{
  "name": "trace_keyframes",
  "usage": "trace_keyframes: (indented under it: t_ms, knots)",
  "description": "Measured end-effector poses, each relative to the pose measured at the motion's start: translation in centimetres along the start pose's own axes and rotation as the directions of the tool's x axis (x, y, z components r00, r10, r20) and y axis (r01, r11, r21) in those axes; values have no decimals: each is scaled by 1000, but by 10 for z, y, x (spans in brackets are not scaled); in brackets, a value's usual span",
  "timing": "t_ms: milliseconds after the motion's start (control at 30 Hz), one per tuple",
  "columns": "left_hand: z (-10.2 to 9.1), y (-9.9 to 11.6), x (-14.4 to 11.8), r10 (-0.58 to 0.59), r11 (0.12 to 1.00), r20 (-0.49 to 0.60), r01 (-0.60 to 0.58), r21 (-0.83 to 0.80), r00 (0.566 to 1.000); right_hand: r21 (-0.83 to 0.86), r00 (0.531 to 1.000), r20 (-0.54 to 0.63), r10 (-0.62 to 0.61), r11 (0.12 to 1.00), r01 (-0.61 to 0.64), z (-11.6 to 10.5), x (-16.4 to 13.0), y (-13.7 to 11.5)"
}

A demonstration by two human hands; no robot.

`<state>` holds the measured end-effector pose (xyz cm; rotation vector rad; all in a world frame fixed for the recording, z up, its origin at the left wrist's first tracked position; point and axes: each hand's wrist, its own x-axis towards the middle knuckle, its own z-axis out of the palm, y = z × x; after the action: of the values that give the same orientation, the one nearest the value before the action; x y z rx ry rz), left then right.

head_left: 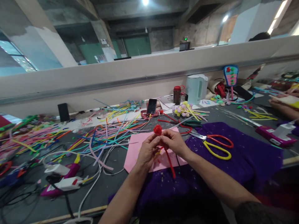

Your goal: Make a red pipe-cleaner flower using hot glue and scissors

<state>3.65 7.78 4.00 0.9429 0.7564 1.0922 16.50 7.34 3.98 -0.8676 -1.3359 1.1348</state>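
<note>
Between my two hands is a red pipe-cleaner flower [157,129], its fuzzy head up and a red stem [169,163] hanging down toward me. My left hand [149,148] pinches it from the left, just under the head. From the right, the thumb and fingers of my right hand [172,141] close on the same spot, so the exact grip is hidden. Under both hands lies a pink sheet [135,152] with small scraps on it. Scissors [217,146] with one red and one yellow handle rest to the right on purple cloth [247,146].
Many loose coloured pipe cleaners [105,133] spread over the left. White cables and power strips [63,180] lie front left. Behind stand a phone [151,106], a brown bottle [177,95], a pale kettle [196,88] and yellow-purple flowers [187,110]. Another person's hand [283,105] is far right.
</note>
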Motion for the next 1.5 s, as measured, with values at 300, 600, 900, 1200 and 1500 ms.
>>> trace_keyframes:
  t_ms: [300, 600, 900, 1200, 1500]
  knots:
    - [-9, -9, 2, -31, 992, -102, 18, -126, 994, -263, 997, -26, -68, 963, 59, 6, -2, 10]
    - [-16, -3, 5, -40, 981, -137, 12, -195, 990, -318, 993, 92, -67, 943, 93, 8, -1, 20]
    - [-20, 17, -3, -106, 971, -12, 101, -218, 994, -295, 989, 94, -111, 946, 134, -4, 4, 23]
    - [-23, 17, -9, -137, 982, 253, 165, -90, 958, -36, 896, 442, -36, 998, 58, -1, 6, 18]
    - [-28, 32, -12, 24, 963, 192, 29, -268, 981, -392, 912, 406, -61, 890, 234, -8, 8, 28]
